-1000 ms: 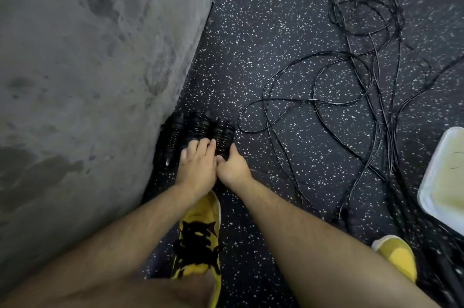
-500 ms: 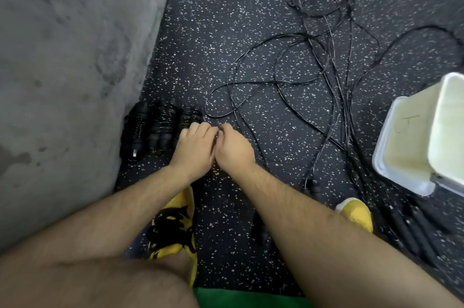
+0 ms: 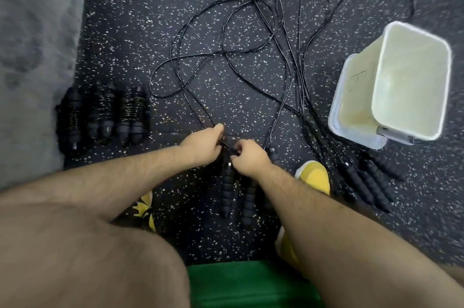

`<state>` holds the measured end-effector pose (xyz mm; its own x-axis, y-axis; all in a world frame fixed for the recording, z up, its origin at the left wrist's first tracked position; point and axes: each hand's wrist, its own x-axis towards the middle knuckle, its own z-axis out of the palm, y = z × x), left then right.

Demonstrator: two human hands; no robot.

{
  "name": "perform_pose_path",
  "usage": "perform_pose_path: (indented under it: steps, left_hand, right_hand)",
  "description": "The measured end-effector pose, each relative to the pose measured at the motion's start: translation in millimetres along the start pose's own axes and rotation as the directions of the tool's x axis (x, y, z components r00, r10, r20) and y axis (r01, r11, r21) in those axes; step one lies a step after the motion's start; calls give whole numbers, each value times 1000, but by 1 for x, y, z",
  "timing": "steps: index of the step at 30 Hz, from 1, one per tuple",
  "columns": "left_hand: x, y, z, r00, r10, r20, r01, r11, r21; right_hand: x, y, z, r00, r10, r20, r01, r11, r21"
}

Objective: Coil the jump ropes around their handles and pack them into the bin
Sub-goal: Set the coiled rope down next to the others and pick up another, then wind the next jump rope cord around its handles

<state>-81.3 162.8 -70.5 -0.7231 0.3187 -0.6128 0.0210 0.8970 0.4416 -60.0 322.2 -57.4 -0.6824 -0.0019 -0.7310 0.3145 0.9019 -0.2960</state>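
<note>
Black, thin ropes (image 3: 226, 51) lie tangled on the speckled floor (image 3: 140, 18). Three wound-up bundles (image 3: 103, 111) sit by the grey wall (image 3: 32, 31). The left hand (image 3: 203, 143) and right hand (image 3: 249, 157) both pinch one rope (image 3: 227, 145) above its bumpy handles (image 3: 228, 189). A white bin (image 3: 411, 76) sits at the right.

Floor (image 3: 140, 31): black rubber matting w/ white specks, fills most of the view. Grey concrete wall (image 3: 32, 44) at 9–10 o'clock, mottled w/ darker patches, meets the floor along a near-vertical edge. Yellow shoe (image 3: 144, 207) w/ black markings at 7 o'clock, mostly hidden. Second yellow shoe (image 3: 316, 178) at approx. 4 o'clock, toe toward 12. Green surface (image 3: 246, 285) at 6 o'clock, btm edge (fabric or mat, can't tell).
</note>
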Motion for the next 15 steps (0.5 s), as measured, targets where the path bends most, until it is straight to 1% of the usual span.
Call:
perform_pose_path:
  steps: [3,5,8,11,13,15]
  left_hand:
    - [3,8,18,993,-115,29,117,991,-70]
    - [5,11,30,983,-180,46,186,966,-179]
    - [9,14,40,960,-268,79,276,861,-428]
    - [10,11,44,943,-306,132,318,705,-635]
    - [6,10,37,937,-327,123,315,640,-701]
    - [1,12,22,940,-331,84,281,611,-740]
  right_hand:
    - [7,9,7,1000,1,-14,0,998,69]
    - [10,11,9,999,23,-31,-19,993,116]
    - [13,11,14,999,32,-43,-21,971,237]
    - [14,11,16,999,36,3,-34,908,417]
    - [13,8,11,997,15,74,-53,835,548]
    - [10,0,0,995,-6,96,-55,788,613]
